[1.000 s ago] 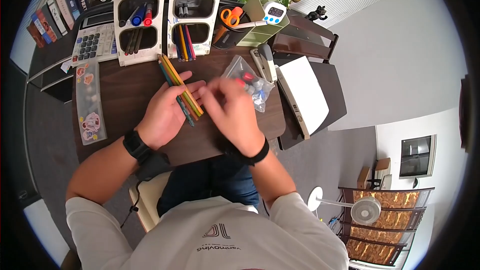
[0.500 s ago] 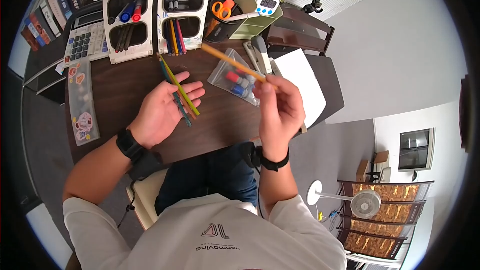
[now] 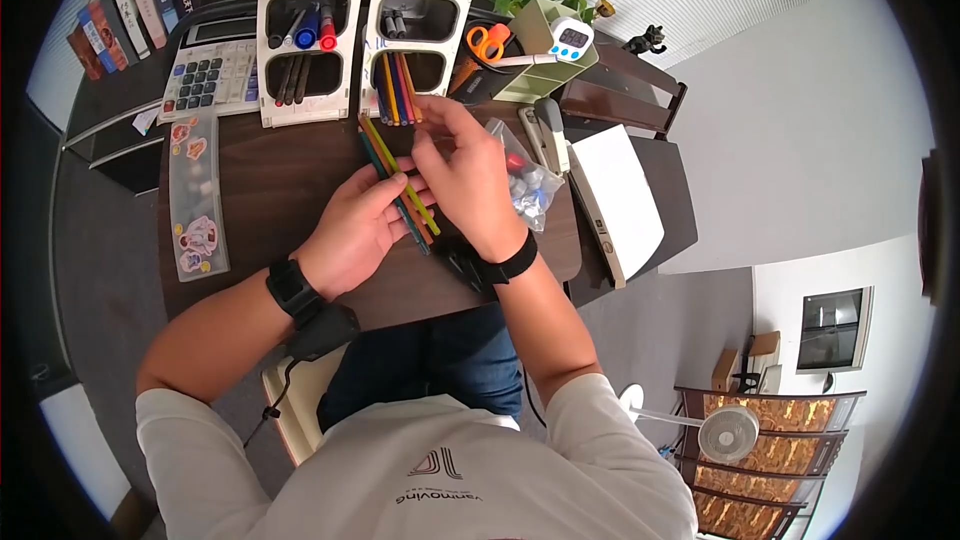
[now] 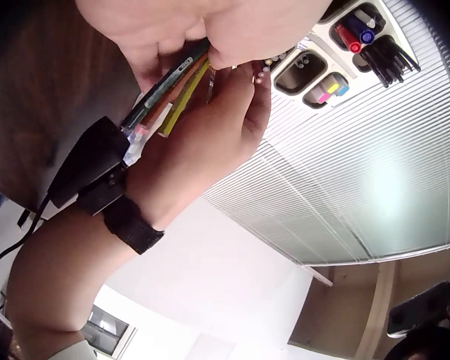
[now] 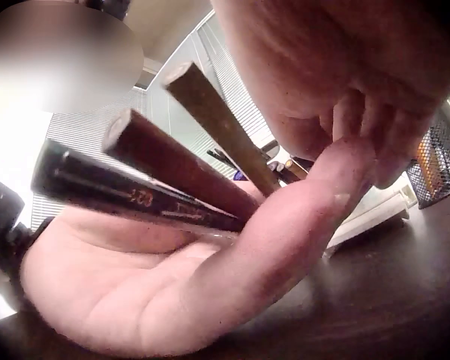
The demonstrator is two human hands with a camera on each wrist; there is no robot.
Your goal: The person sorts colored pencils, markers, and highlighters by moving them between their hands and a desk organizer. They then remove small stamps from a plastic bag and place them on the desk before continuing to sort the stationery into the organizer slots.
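Three pencils lie across my left hand [image 3: 355, 225], held by the thumb: a dark green pencil [image 4: 159, 94], a reddish-brown pencil [image 5: 161, 154] and a yellow-green pencil [image 3: 405, 180]. Their ends stick out towards the right wrist camera. My right hand [image 3: 468, 175] reaches past them to the lower right compartment of the white organizer [image 3: 368, 90]. Its fingertips pinch the end of an orange pencil [image 3: 413, 100] at that opening, beside several coloured pencils [image 3: 392, 90]. The right palm hides part of this grip.
A plastic bag of small items [image 3: 535, 190] lies right of the hands, near a stapler [image 3: 545, 135] and a white device [image 3: 620, 200]. Behind are a pen cup [image 3: 500, 80] with orange scissors and a green holder [image 3: 530, 80]. A stickered pencil case [image 3: 198, 200] and calculator [image 3: 210, 80] sit left.
My right hand took the orange pencil from the left hand's bundle, swung it out to the right, then brought it to the lower right compartment. The left hand keeps three pencils, its fingers closing more around them.
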